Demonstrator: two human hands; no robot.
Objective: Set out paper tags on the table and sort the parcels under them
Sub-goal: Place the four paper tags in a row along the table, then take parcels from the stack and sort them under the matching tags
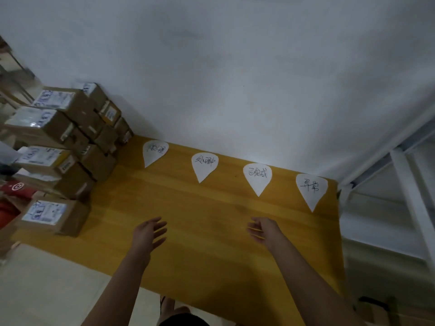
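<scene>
Four white teardrop paper tags (pixel 204 167), each with handwriting, lie in a row along the far edge of the counter (pixel 211 267), by the wall (pixel 235 78). Brown cardboard parcels (pixel 58 128) sit stacked at its left end. The left hand (pixel 148 234) and right hand (pixel 264 230) hover over the middle, fingers (pixel 160 225) loosely spread, holding nothing

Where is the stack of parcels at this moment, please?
In the head view, the stack of parcels stands on the left end of the wooden table, against the white wall, just left of the leftmost paper tag.
</scene>
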